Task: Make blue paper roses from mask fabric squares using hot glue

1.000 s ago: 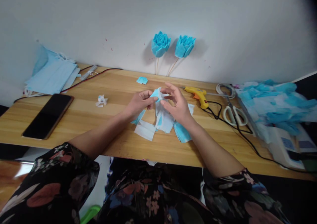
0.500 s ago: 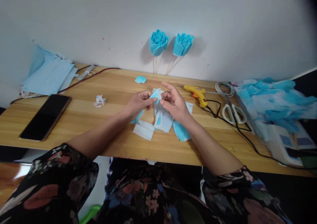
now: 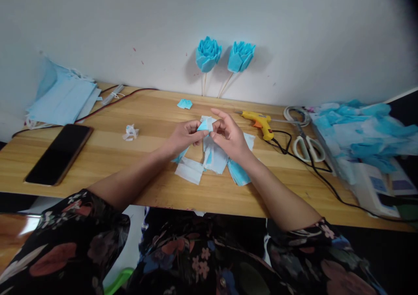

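Between both hands is a small folded piece of blue mask fabric (image 3: 204, 125). My left hand (image 3: 185, 136) pinches its left side between thumb and fingers. Its lower right corner is pinched by my right hand (image 3: 230, 139), whose index finger points up and away. Beneath the hands lie white and pale blue fabric pieces (image 3: 215, 156), with one white piece (image 3: 190, 170) toward the table's front edge. More blue pieces (image 3: 239, 172) are partly covered by my right wrist. A folded blue piece (image 3: 185, 104) lies farther back on the table.
Two blue fabric roses (image 3: 208, 55) on sticks lean against the wall. On the right are a yellow glue gun (image 3: 257, 123) with its cord, scissors (image 3: 308, 148) and a heap of fabric pieces (image 3: 365, 129). A phone (image 3: 59, 155), face masks (image 3: 63, 95) and crumpled scraps (image 3: 131, 132) lie left.
The hands stay nearly in place on the blue piece, with only slight finger movement. The whole view has shifted very slightly.
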{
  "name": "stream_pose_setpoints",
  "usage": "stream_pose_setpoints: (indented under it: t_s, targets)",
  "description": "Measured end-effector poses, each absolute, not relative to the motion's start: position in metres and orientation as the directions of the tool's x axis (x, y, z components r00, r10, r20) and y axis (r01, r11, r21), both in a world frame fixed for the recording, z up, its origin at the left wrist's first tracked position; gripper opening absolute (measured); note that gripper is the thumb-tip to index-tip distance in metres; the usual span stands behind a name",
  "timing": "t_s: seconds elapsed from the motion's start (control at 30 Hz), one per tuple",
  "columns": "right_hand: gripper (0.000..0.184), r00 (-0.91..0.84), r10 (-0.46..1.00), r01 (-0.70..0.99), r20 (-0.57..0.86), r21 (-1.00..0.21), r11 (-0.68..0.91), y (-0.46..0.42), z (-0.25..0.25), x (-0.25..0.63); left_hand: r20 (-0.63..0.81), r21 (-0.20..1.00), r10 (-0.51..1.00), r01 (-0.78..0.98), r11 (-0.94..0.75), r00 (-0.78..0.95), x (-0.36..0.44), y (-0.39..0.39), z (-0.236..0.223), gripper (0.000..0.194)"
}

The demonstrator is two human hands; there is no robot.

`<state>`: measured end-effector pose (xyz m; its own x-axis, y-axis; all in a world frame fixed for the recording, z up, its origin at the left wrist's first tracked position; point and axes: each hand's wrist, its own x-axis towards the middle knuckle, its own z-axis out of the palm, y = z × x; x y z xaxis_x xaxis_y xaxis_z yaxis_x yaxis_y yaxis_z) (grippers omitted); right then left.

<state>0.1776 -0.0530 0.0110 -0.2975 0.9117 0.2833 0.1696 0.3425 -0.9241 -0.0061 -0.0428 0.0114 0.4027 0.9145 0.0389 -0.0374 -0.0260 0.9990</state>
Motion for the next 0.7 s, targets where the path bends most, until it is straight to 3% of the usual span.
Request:
stream_pose_setpoints:
  t_s: [0.33, 0.7]
  targets:
    - [0.052, -0.294, 0.926, 0.0, 0.236, -0.969, 0.247, -0.046, 0.012, 0.187, 0.009, 0.994, 0.942, -0.106, 0.028, 0.335, -0.007, -0.043, 0.012, 0.026]
    - [0.05, -0.351, 0.917, 0.123, 0.187, -0.962, 0.243, -0.048, 0.013, 0.187, 0.005, 0.998, 0.94, -0.062, 0.017, 0.34, -0.006, -0.044, 0.015, 0.029]
